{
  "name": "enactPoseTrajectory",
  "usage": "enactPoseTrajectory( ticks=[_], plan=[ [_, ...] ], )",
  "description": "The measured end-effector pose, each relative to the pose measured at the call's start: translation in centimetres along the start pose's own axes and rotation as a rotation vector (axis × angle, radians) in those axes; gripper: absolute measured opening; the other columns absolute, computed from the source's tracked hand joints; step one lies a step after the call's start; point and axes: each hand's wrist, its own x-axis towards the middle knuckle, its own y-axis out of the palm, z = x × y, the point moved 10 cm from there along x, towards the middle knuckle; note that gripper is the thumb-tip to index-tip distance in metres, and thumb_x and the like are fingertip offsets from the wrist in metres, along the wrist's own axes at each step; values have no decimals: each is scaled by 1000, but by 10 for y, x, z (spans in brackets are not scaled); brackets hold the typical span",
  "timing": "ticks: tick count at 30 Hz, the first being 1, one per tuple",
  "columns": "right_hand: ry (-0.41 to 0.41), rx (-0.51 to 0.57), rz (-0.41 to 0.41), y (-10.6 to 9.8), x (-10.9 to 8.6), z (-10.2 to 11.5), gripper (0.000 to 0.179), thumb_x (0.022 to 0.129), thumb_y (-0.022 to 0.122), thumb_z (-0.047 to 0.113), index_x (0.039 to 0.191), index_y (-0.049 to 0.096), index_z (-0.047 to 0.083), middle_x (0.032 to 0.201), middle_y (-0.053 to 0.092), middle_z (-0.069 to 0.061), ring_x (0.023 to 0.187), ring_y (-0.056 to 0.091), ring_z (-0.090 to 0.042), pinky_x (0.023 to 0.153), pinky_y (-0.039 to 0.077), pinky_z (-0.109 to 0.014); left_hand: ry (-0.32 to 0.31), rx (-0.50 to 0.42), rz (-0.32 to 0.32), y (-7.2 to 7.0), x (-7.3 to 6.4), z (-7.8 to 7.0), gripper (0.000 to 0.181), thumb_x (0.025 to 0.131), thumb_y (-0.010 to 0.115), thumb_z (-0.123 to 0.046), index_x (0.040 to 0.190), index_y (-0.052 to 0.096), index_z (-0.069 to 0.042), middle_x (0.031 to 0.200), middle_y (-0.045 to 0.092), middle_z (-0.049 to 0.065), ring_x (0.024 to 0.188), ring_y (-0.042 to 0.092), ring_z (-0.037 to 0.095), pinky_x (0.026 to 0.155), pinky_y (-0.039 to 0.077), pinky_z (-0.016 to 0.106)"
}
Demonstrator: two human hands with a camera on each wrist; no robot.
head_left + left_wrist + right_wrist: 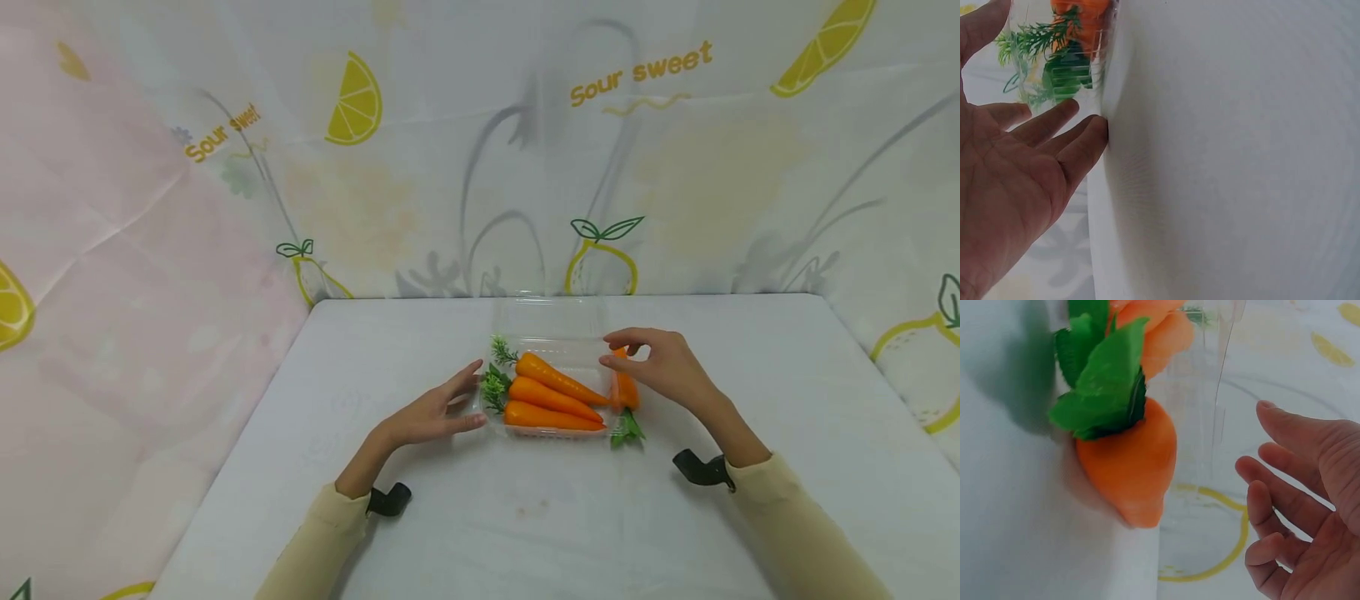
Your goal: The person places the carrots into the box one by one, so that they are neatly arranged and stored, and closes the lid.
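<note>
A clear plastic box (pixel 587 360) lies in the middle of the table, its hinged lid (pixel 551 317) laid back. Inside are three orange carrots (pixel 557 392), leafy tops to the left, tips to the right. Another carrot (pixel 628 393) with green leaves (pixel 1100 387) lies just outside the box's right side. My left hand (pixel 431 414) is at the box's left side, fingers extended and thumb spread; contact with the wall cannot be made out. Over the outside carrot hovers my right hand (pixel 663 364), fingers loosely bent, holding nothing; the right wrist view shows it apart from the carrot.
A white cloth covers the table (pixel 480 517). Behind it hangs a printed curtain (pixel 465 167) with lemons and lettering, close to the table's back edge. Each wrist wears a black camera mount (pixel 701 468).
</note>
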Motion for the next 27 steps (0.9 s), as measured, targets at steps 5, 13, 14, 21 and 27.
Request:
enactPoseTrajectory(
  ticks=[5,13,14,21,27],
  plan=[
    [-6,-9,-58,-8,-5,-7,38,86,79,31,115,73,8,107,72,-6,92,56,-24,63,49,-29,5,2,-6,-1,-1,1,91,94,69,-33,160,8,-18,159,28,8,144,29,22,113,31,41],
    [-10,-19,-98,-11,-12,-17,34,86,80,27,112,73,6,102,73,-6,87,56,-21,64,47,-28,10,1,-3,-1,-1,1,91,94,68,-33,160,7,-18,159,27,8,144,29,22,113,31,41],
    [-10,-20,-98,-11,-12,-18,35,86,79,27,112,73,6,102,73,-6,87,56,-21,65,47,-27,7,3,-4,-1,-1,1,91,94,69,-34,160,7,-18,159,27,8,144,29,22,113,31,41],
    [-2,-25,-111,-12,-18,-27,34,86,80,27,112,73,7,98,72,-4,84,56,-19,63,47,-27,10,9,-3,-1,-1,2,92,94,68,-35,160,8,-17,160,26,9,144,29,22,113,32,41],
    [15,-37,-102,-10,-22,-34,36,86,79,29,113,72,6,98,72,-5,83,56,-20,63,47,-25,10,4,-3,-1,-1,0,92,94,69,-35,160,8,-17,160,26,9,144,29,22,113,32,40]
  ],
)
